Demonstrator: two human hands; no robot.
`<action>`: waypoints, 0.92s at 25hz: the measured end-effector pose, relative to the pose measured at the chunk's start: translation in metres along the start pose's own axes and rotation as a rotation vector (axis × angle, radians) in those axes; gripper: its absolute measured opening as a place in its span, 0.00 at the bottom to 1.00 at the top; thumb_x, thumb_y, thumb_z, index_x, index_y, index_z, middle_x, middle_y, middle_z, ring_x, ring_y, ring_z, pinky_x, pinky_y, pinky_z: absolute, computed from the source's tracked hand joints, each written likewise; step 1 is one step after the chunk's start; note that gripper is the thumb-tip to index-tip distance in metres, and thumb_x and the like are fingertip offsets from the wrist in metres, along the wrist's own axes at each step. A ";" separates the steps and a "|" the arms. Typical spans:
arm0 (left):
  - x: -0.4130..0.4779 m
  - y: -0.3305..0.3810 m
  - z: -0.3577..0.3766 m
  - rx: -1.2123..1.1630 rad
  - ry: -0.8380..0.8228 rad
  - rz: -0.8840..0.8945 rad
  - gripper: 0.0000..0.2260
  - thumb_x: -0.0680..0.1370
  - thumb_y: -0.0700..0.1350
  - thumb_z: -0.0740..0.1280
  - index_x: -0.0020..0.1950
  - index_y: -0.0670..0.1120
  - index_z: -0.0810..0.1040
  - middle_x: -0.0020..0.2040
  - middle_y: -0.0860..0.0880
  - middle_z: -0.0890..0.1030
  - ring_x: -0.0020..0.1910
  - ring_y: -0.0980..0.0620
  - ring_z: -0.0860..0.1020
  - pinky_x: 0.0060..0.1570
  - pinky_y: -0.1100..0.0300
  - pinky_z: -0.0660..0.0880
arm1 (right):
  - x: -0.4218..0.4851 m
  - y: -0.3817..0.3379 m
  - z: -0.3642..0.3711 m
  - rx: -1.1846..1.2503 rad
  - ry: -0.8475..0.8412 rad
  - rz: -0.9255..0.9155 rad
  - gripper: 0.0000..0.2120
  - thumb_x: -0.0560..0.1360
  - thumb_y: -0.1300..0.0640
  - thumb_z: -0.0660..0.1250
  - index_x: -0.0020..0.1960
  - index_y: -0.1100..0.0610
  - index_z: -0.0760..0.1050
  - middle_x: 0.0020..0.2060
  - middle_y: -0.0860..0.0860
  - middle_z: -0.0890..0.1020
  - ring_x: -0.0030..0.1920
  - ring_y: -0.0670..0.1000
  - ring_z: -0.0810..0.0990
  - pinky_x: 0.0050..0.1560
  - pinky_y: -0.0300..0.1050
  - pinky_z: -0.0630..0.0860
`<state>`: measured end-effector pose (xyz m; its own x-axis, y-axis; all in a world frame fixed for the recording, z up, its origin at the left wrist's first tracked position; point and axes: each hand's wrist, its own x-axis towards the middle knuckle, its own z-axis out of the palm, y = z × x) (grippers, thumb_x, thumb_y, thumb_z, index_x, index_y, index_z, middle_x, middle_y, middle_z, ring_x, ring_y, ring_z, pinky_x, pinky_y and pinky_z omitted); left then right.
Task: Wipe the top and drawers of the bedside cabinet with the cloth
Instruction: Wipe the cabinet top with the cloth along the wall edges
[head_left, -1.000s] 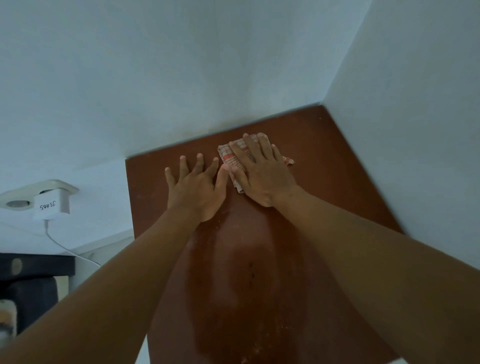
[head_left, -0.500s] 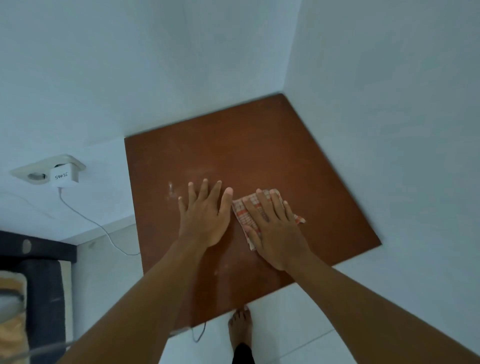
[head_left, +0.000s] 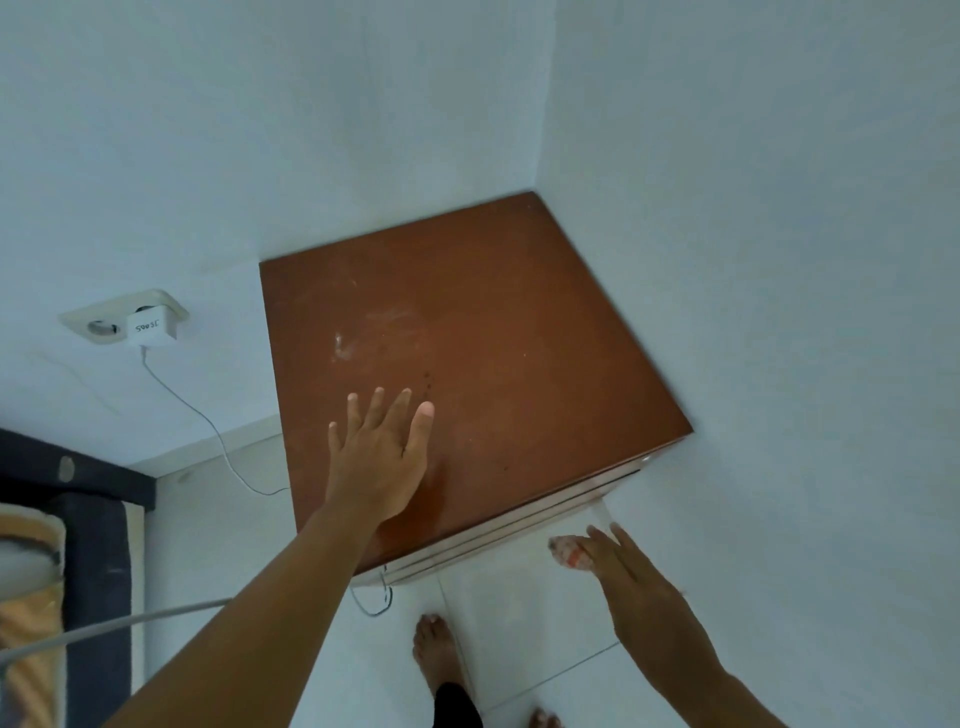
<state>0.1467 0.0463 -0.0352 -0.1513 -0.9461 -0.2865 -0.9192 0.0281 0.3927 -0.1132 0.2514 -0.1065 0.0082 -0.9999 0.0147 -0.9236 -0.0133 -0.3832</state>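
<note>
White-walled corner; cabinet (head_left: 467, 374) top smeared. Left hand (head_left: 382, 457) flat, fingers spread, empty. Right hand (head_left: 618, 566) holds cloth (head_left: 569, 552) near the drawers (head_left: 519, 530). Recommend firm, overlapping strokes.

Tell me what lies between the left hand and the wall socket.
Head view: bare cabinet top, its left edge, then white wall; the charger's cable hangs there.

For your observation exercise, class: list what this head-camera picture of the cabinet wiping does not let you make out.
- Cloth: motion-blurred and mostly hidden behind the right hand; its pattern is unreadable.
- Drawers: seen steeply from above, only thin front edges show; handles and count are unclear.
- Charger label: too small to read.
- Bed: cut off by the left edge.
</note>
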 end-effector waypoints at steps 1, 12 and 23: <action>0.001 -0.003 -0.003 0.012 0.009 -0.005 0.39 0.75 0.71 0.35 0.82 0.57 0.55 0.84 0.51 0.50 0.82 0.45 0.41 0.77 0.39 0.38 | 0.000 0.000 -0.003 0.067 0.022 -0.006 0.35 0.66 0.68 0.81 0.69 0.56 0.74 0.66 0.48 0.80 0.65 0.51 0.81 0.51 0.50 0.85; 0.090 -0.055 -0.075 0.016 0.059 -0.035 0.34 0.80 0.69 0.39 0.82 0.57 0.56 0.84 0.50 0.51 0.82 0.45 0.42 0.77 0.38 0.41 | 0.281 -0.130 -0.041 0.257 0.261 -0.112 0.20 0.85 0.56 0.56 0.75 0.58 0.72 0.71 0.55 0.77 0.73 0.55 0.74 0.74 0.47 0.69; 0.230 -0.121 -0.094 -0.028 -0.019 0.015 0.30 0.82 0.66 0.42 0.82 0.57 0.55 0.84 0.49 0.51 0.82 0.44 0.42 0.79 0.40 0.43 | 0.522 -0.173 0.043 0.012 -0.083 -0.139 0.20 0.85 0.54 0.55 0.74 0.55 0.72 0.72 0.54 0.76 0.73 0.58 0.71 0.74 0.52 0.66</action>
<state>0.2568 -0.2047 -0.0665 -0.1722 -0.9394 -0.2963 -0.9063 0.0333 0.4213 0.0672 -0.2691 -0.0720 0.1682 -0.9857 -0.0080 -0.9066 -0.1515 -0.3940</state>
